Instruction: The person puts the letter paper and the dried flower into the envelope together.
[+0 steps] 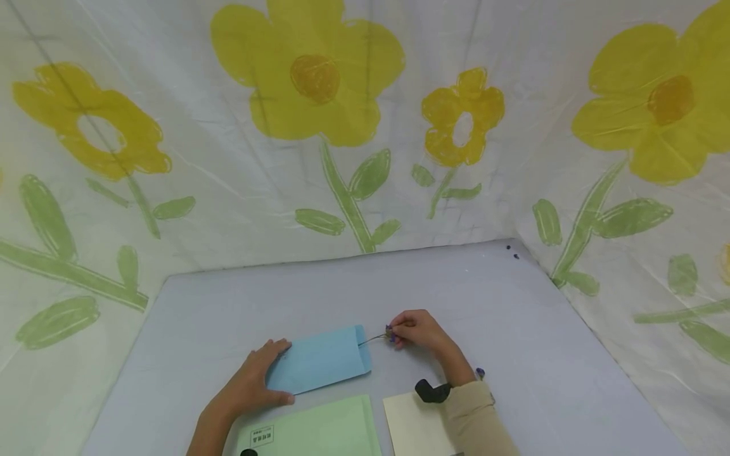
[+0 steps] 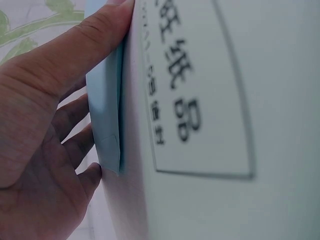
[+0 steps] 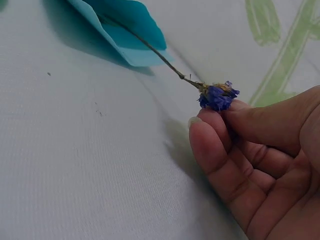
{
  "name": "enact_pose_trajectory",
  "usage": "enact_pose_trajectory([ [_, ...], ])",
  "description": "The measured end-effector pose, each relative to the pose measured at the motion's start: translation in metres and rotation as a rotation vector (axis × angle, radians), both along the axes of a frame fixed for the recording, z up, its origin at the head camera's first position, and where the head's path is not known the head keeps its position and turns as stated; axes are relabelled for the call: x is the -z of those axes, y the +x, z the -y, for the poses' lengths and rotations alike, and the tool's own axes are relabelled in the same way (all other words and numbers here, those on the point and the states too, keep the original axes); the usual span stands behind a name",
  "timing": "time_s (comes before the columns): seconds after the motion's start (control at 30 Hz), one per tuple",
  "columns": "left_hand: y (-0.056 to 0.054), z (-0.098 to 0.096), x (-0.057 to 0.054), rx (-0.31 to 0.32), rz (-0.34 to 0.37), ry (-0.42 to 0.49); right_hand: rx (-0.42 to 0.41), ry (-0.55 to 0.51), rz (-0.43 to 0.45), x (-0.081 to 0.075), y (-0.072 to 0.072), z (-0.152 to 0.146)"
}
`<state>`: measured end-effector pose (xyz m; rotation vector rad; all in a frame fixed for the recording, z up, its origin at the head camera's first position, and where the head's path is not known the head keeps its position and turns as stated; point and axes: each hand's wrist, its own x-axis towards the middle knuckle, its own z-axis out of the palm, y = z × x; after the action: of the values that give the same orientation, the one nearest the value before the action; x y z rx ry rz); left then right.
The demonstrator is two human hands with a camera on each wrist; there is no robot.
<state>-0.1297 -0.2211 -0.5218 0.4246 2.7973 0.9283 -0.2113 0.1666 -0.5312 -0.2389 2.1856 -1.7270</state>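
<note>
A blue envelope (image 1: 322,360) lies on the table with its mouth toward the right. My left hand (image 1: 253,383) holds its left end, thumb at the near edge and fingers at the far edge; the left wrist view shows the same envelope (image 2: 106,100) between thumb and fingers. Between thumb and fingertips, my right hand (image 1: 419,329) pinches the purple head of a dried flower (image 3: 217,96). The thin stem (image 3: 155,49) runs into the envelope's mouth, where its far end is hidden.
A pale green envelope (image 1: 319,430) with a printed label lies in front of the blue one. Beside it is a cream envelope or sheet (image 1: 407,421), partly under the right sleeve (image 1: 476,415). Another small purple flower (image 1: 480,372) shows past the right forearm.
</note>
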Motion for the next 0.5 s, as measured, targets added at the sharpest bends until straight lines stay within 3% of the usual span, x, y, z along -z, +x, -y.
enact_pose_trajectory([
  [0.5, -0.001, 0.000, 0.002, -0.001, -0.002, 0.006, -0.032, -0.045, 0.022, 0.003, 0.000, 0.007],
])
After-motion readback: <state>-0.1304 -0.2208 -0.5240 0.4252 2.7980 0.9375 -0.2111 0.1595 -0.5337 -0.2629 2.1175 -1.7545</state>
